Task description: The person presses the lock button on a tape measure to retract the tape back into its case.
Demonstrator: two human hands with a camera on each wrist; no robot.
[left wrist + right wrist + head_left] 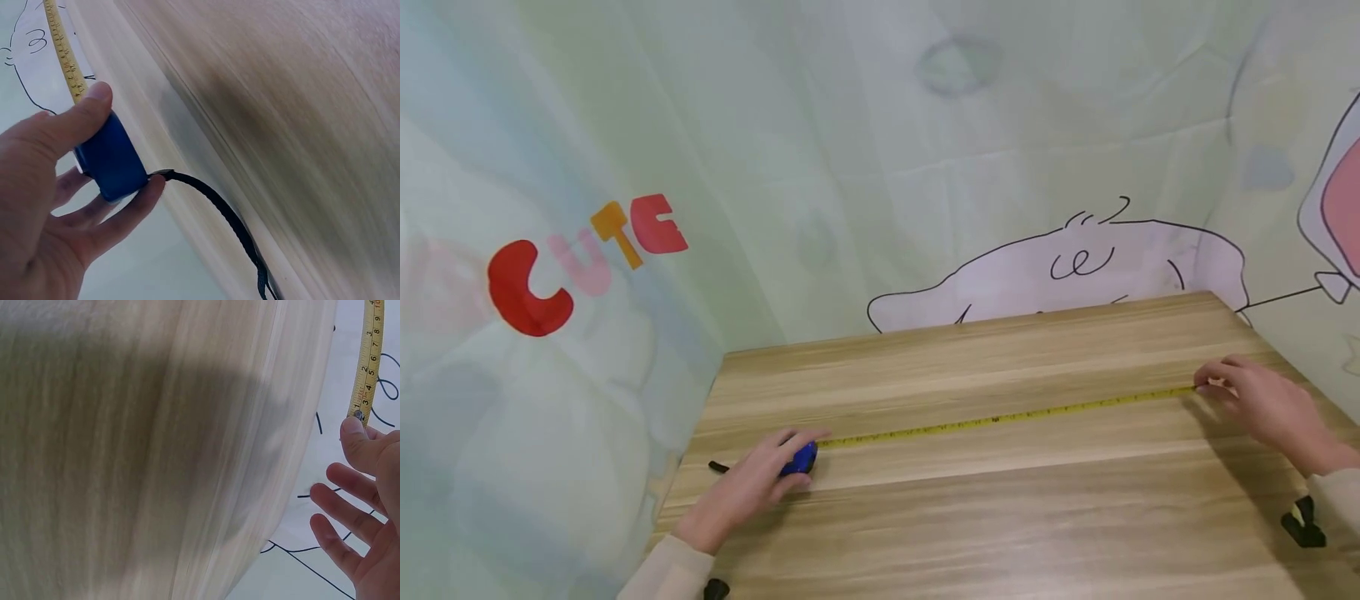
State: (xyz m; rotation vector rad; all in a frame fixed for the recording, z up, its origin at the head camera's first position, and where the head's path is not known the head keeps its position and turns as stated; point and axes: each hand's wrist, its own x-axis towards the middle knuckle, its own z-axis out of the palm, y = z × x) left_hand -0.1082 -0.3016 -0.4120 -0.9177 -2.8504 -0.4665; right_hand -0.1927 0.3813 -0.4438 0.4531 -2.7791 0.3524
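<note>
A blue tape measure (802, 458) is gripped by my left hand (760, 471) at the left part of the wooden table (970, 517). In the left wrist view its blue case (119, 159) sits between thumb and fingers, and a black wrist strap (215, 200) trails from it. The yellow blade (1000, 418) stretches out nearly straight across to the right. My right hand (1262, 404) pinches the blade's end between thumb and forefinger; the other fingers are spread. The right wrist view shows the rivet and low numbers of the blade (367, 362) just above the thumb.
Behind the table hangs a pale printed curtain (850, 167) with cartoon drawings and the word CUTE. Black wrist-strap pieces (1303, 523) show by the right sleeve (1337, 500). The table's far edge meets the curtain.
</note>
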